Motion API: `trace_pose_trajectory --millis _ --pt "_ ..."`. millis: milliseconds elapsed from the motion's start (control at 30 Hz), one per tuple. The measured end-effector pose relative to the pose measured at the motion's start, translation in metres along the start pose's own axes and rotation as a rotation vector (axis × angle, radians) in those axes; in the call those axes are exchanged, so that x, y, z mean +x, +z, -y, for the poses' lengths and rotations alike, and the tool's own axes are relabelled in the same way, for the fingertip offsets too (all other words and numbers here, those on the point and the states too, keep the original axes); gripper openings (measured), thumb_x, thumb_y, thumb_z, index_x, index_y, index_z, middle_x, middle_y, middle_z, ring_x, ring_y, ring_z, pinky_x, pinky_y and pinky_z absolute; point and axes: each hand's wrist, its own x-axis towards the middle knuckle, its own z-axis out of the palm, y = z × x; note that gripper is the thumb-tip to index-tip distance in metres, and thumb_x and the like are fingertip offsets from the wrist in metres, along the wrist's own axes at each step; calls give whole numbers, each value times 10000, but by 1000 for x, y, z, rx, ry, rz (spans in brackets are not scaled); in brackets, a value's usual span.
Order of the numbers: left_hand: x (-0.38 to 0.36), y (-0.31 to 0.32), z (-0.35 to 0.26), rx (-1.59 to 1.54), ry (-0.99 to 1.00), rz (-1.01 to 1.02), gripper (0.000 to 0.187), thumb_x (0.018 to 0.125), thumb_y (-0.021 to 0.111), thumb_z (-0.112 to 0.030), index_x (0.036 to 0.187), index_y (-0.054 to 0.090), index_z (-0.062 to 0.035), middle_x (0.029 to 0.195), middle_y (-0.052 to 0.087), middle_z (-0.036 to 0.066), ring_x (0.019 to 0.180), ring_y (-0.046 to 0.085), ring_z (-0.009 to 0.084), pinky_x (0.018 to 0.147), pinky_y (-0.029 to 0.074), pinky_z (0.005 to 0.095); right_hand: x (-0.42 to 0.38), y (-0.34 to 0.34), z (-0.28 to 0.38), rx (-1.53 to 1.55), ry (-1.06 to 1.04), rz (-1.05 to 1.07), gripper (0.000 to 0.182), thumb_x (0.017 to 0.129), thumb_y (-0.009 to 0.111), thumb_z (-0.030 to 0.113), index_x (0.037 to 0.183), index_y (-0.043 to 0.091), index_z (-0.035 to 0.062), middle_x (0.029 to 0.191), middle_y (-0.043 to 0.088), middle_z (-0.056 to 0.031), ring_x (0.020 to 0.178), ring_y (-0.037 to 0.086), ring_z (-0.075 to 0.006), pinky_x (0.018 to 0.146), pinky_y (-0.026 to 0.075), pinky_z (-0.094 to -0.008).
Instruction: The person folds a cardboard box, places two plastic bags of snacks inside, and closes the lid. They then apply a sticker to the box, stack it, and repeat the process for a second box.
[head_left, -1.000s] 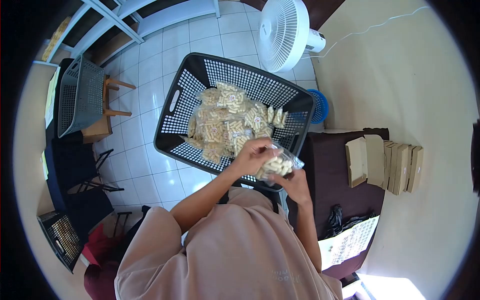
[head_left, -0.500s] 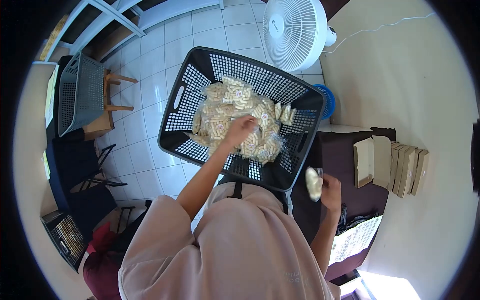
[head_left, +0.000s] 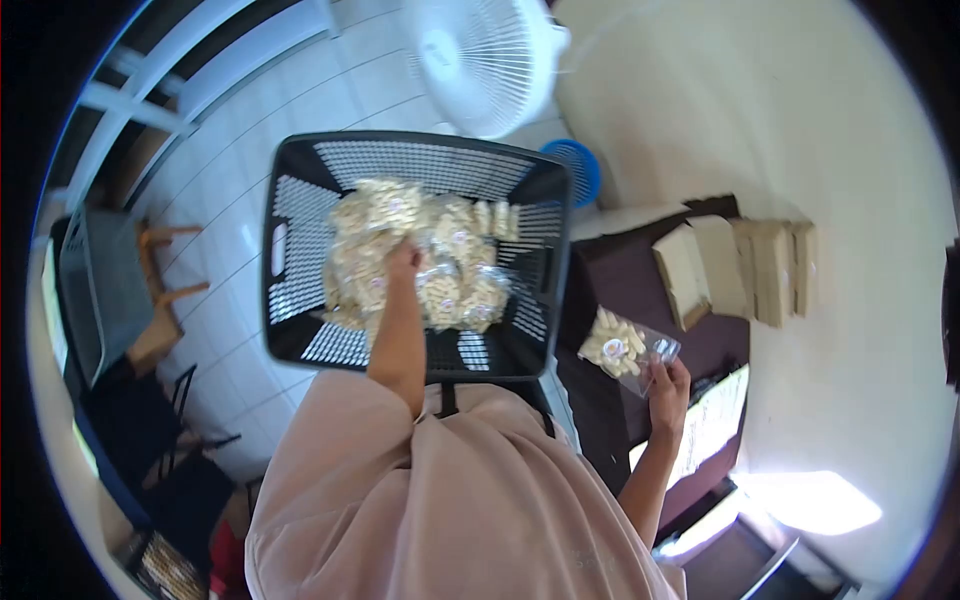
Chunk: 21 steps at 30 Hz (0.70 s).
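A large black plastic basket (head_left: 420,137) in front of me holds several clear bags (head_left: 395,208) of short, pale, stick-shaped pieces, some with round labels. Among them is my left hand (head_left: 404,258), its fingers drawn together over the bags; what they grip, if anything, is hidden and slightly blurred. Out to the right, beyond the basket's rim, my right hand (head_left: 668,390) pinches the top corner of a clear labelled bag (head_left: 615,345) filled with the same pale pieces. That bag hangs over a dark cloth-covered table (head_left: 620,275).
An open cardboard box (head_left: 683,275) and several flat cartons (head_left: 770,270) stand on the dark cloth by the wall. Beyond the basket are a white fan (head_left: 480,60) and a blue bin (head_left: 575,170). A grey basket (head_left: 105,285) and dark chairs (head_left: 140,425) line the left side.
The view has swung right, so the basket appears further left. My right hand has turned its bag so the label faces me. My left hand stays among the bags, fingers more closed.
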Motion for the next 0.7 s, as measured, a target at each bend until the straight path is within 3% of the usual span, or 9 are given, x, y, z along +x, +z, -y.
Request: trace_pose_trajectory --millis 100,200,267,333,367,433,533,633,700 --pt "-24 15 -15 26 93 -28 303 920 654 -231 684 499 -119 549 464 12 435 451 135 388 368 273 9 -26 8 -149 -78 -186 182 969 601 180 854 637 44 692 543 38 616 461 -48 569 366 -235" --pt "-88 32 -38 213 249 -28 59 869 616 -132 853 600 -76 719 568 22 666 593 159 613 549 291 29 -61 10 23 -69 -261 175 961 605 171 923 655 8 724 574 24 632 493 -50 551 368 -227" --pt "-149 31 -66 -3 139 240 147 879 593 -111 1001 628 -37 844 624 48 722 619 180 685 559 318 48 -79 16 -153 -114 -324 177 962 605 168 939 660 1 723 574 19 624 490 -55 547 366 -228" --pt "-187 22 -85 152 196 263 270 873 609 -116 1123 596 -13 1022 618 73 868 637 221 778 545 342 76 -102 15 -325 -156 -377 180 963 606 164 955 665 -7 723 573 15 617 488 -59 542 363 -229" --pt "-178 4 -89 161 203 266 270 873 609 -116 1123 596 -13 1022 618 73 868 637 221 778 545 342 97 -115 5 -224 -138 -350 168 960 604 148 979 659 -10 749 601 -5 643 525 -75 556 395 -238" --pt "-148 -36 -99 721 437 198 283 877 601 -107 1136 598 8 1050 648 88 885 653 208 816 536 345 134 -125 -13 -111 -118 -317 161 958 603 133 1002 654 -13 775 629 -24 669 561 -90 571 426 -248" --pt "-221 -7 -113 346 350 412 251 881 585 -85 1109 625 12 1018 666 86 872 657 186 806 535 317 183 -122 -18 162 -215 -267 141 947 606 94 1033 632 -15 848 649 -43 679 580 -102 575 449 -247" --pt "-250 5 -109 755 515 368 237 901 593 -100 1117 653 -22 994 680 43 903 654 135 765 534 267 214 -104 -24 382 -41 -186 135 941 592 59 1045 627 -20 912 676 -81 774 654 -164 642 516 -281" --pt "-266 19 -95 725 502 416 267 900 602 -62 1163 614 -20 1010 671 43 905 649 135 783 540 281 246 -102 -45 341 91 -177 143 933 586 37 1063 620 -13 936 685 -96 862 678 -198 689 549 -312"
